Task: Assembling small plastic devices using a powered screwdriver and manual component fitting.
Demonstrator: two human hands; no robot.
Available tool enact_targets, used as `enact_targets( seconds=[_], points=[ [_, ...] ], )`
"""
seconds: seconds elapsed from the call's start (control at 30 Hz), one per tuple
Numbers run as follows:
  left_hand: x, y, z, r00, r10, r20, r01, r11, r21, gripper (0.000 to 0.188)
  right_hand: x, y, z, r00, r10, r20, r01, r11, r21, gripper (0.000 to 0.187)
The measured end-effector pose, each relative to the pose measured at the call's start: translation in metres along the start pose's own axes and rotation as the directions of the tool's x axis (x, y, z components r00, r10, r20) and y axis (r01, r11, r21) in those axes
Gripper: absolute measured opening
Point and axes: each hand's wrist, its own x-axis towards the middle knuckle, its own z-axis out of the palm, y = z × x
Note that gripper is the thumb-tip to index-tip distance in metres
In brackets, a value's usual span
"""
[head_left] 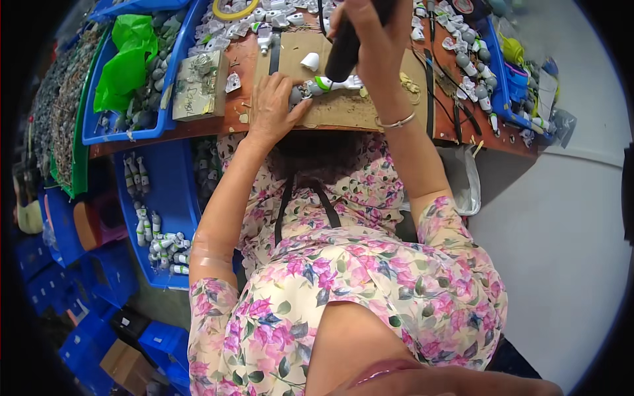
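One left hand (272,105), one right hand (380,49), one black handheld tool (350,56), one cardboard sheet (343,117), one pair of pliers (456,120), one green plastic sheet (125,63); loose white pieces (232,82), too many to count.

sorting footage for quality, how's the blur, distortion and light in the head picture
Head view: the table bows along its front edge, and the corners go black; head view: the right hand and its dark tool look slightly soft, the left hand crisper; head view: the pale surface at right looks bright.
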Motion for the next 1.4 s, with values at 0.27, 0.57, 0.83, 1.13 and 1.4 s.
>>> enact_targets(
  seconds=[0.27, 0.57, 0.83, 1.13, 1.4],
  points=[
    [0.004, 0.002, -0.006, 1.000, 0.003, -0.016, -0.003, 0.999, 0.049, 0.032, -0.015, 0.022, 0.028, 0.998, -0.061, -0.026, 0.059, 0.996, -0.060, 0.038],
    [0.001, -0.001, -0.005, 1.000, -0.009, -0.012, 0.010, 0.999, 0.045, 0.032, -0.011, 0.039, 0.025, 0.908, -0.401, 0.121, 0.404, 0.915, 0.000, 0.046],
    [0.002, 0.001, -0.005, 1.000, -0.013, -0.003, 0.013, 0.999, 0.050, 0.031, -0.021, 0.029, 0.027, 0.993, -0.115, 0.007, 0.115, 0.992, -0.044, 0.055],
    [0.001, 0.000, -0.005, 0.999, -0.029, 0.016, 0.029, 0.999, 0.040, 0.032, -0.019, 0.027, 0.026, 0.988, -0.155, -0.019, 0.152, 0.983, -0.099, 0.054],
    [0.001, -0.001, -0.003, 1.000, -0.018, 0.015, 0.017, 1.000, 0.022, 0.033, -0.018, 0.025, 0.025, 0.990, -0.140, -0.007, 0.140, 0.988, -0.062, 0.042]
  ],
)
